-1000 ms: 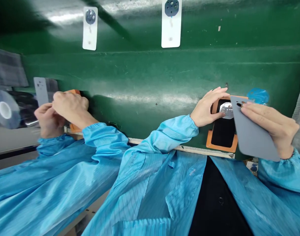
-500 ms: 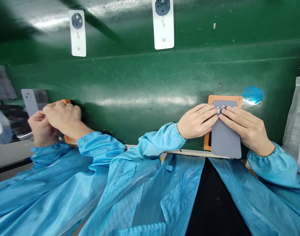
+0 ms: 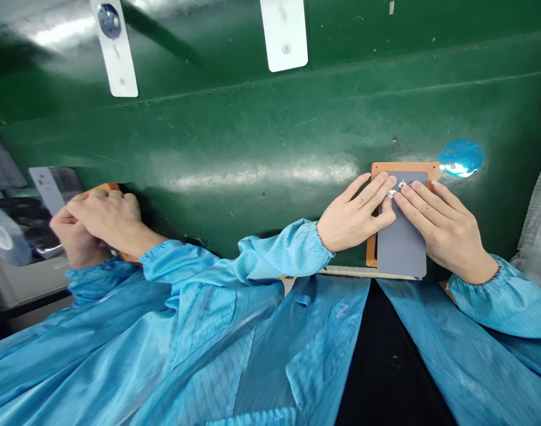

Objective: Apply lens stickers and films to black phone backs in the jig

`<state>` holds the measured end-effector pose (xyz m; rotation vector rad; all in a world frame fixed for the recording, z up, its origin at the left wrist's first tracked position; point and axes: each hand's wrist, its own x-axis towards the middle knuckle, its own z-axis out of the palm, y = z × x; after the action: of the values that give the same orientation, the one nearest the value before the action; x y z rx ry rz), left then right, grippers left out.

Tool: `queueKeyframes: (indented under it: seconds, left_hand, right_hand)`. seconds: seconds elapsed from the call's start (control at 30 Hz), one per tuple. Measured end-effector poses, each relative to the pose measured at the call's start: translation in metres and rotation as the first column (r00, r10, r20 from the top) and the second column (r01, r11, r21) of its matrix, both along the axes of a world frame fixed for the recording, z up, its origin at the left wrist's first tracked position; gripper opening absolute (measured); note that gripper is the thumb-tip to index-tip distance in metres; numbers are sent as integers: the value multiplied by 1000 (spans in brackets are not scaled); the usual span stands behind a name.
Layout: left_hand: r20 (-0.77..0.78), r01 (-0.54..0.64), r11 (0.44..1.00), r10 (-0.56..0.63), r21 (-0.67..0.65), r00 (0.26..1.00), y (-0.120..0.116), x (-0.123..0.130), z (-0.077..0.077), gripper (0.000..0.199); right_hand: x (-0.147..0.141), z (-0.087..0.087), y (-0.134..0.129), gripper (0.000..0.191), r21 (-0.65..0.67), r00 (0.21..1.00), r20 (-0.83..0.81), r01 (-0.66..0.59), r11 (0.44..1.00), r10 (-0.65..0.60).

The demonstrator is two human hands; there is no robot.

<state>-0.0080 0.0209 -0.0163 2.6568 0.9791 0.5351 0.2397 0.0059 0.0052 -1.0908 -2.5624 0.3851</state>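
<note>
Looking matte gry: panel point(image 3: 399, 251) w/ holes.

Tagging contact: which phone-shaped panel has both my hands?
The matte grey panel on the orange rectangular frame, under left hand and right hand. Both white panels lie untouched; the other grey panel is near a co-worker.

Cut off by top edge: upper end of middle white panel point(image 3: 285, 38). Cut off by left edge, blurred: clear roll point(image 3: 18, 244). Mostly hidden under co-worker's hands point(image 3: 106, 219): orange block point(image 3: 113, 187). Covered by gray plate point(image 3: 401, 242): most of orange frame's point(image 3: 406, 166) interior.
</note>
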Motion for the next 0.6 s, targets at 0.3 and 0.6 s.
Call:
queueKeyframes:
  seconds: [0.3,0.6]
  left_hand:
    - [-14,5,999,-4,47,1000,-2,1,-6,26]
    - [-16,-40,999,40,-18,999,-34,2,3,38]
  right_hand:
    - [-3,-3,-5,72,6,1000,4,23,1000,-24]
    - [7,2,-28,84,22,995,78,61,998,-62]
